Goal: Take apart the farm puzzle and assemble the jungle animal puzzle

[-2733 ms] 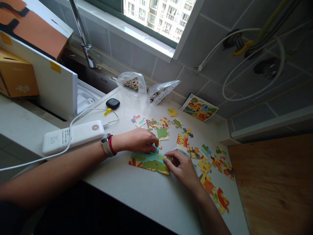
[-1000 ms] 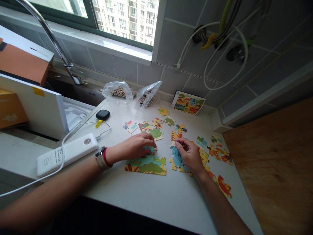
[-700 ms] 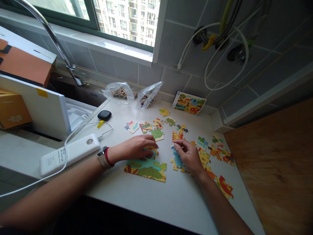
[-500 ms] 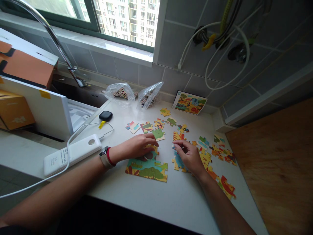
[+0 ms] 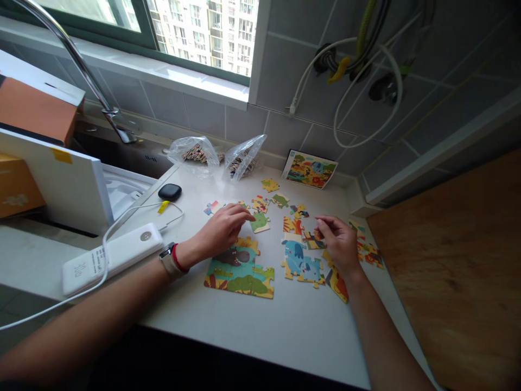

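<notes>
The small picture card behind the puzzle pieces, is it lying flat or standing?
Standing, tilted back: the picture card rests its lower edge on the counter and leans against the tiled wall.

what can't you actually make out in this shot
Head view:
- What lies under the left hand: palm and fingers cover it.
- Whether the right hand grips the loose piece or only touches it: curled fingers hide the contact.
- Contents of the plastic bags: too small, crinkled plastic.
- Reference card: detail too small.
- Yellow box: cut off by the left edge.
</notes>
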Demonstrator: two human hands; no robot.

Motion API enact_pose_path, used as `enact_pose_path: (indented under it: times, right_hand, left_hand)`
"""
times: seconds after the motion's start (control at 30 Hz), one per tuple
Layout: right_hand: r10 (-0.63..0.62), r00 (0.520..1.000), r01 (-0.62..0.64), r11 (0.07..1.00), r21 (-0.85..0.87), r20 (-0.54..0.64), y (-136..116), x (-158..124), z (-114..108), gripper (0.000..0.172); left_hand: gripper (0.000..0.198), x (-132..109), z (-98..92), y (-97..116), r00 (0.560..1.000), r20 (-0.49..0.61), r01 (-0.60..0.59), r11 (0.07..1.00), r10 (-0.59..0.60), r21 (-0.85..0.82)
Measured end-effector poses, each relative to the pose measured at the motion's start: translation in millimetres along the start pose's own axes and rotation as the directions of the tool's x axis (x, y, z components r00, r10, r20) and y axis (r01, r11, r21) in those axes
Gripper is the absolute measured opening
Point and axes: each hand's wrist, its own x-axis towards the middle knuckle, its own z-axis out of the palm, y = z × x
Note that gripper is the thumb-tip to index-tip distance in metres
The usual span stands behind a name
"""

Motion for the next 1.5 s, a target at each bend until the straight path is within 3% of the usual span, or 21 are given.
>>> enact_pose_path:
  times: [0.17, 0.3, 0.47, 0.57, 0.67, 0.77, 0.9, 1.03, 1.2, 1.33, 1.4, 1.5]
  right_hand:
    - [0.058, 0.969, -0.026, 0.991, 0.132, -0.24, 20, 20, -20, 0.033]
    - [0.175, 0.916, -0.098, 0.97, 0.222, -0.36, 30, 30, -37, 0.036]
    - [0.219, 0.91, -0.097, 0.937, 0.335, -0.351, 27, 33, -48, 0.035]
    - [0.222, 0.907, -0.102, 0.94, 0.326, -0.357, 26, 35, -53, 0.036]
    - [0.213, 0.922, -0.165, 0.972, 0.168, -0.323, 33, 38, -63, 0.041]
    - [0.161, 0.97, -0.183, 0.977, -0.11, -0.183, 45, 39, -72, 0.046]
    - [0.081, 0.997, -0.077, 0.847, -0.525, -0.015, 60, 34, -73, 0.046]
    - [0.104, 0.994, -0.058, 0.744, -0.665, 0.029, 66, 31, -70, 0.046]
    - [0.159, 0.986, -0.161, 0.847, -0.506, -0.048, 64, 33, -67, 0.059]
    - [0.043, 0.996, -0.063, 0.957, -0.282, -0.078, 48, 32, -50, 0.049]
    - [0.041, 0.998, -0.045, 0.992, -0.122, -0.038, 34, 27, -35, 0.049]
    - [0.136, 0.985, -0.146, 0.984, 0.103, 0.103, 9, 10, -8, 0.049]
  left_hand:
    - [0.033, 2, -7.2, -12, 0.96, -0.199, 0.21, 0.976, -0.196, 0.054]
    - [0.03, 4, -12.9, -22, 0.928, -0.264, 0.29, 0.954, -0.261, 0.075]
    - [0.025, 5, -14.6, -20, 0.938, -0.277, 0.231, 0.971, -0.207, 0.056]
    - [0.021, 5, -13.8, -13, 0.961, -0.227, 0.163, 0.987, -0.158, 0.004]
    - [0.02, 5, -12.3, -10, 0.975, -0.171, 0.142, 0.99, -0.141, -0.008]
    - [0.02, 5, -10.8, -10, 0.98, -0.151, 0.133, 0.991, -0.133, -0.012]
    - [0.02, 3, -8.7, -11, 0.99, -0.084, 0.116, 0.993, -0.117, -0.022]
    - [0.02, 2, -6.7, -9, 0.997, 0.003, 0.074, 0.997, -0.074, -0.031]
    - [0.018, 2, -6.6, -2, 0.997, 0.072, 0.031, 0.997, -0.026, -0.069]
    - [0.018, 3, -8.3, 1, 0.995, 0.096, 0.042, 0.996, -0.035, -0.08]
    - [0.018, 4, -9.0, 2, 0.995, 0.095, 0.043, 0.996, -0.035, -0.082]
    - [0.018, 4, -9.2, 4, 0.995, 0.092, 0.033, 0.996, -0.025, -0.088]
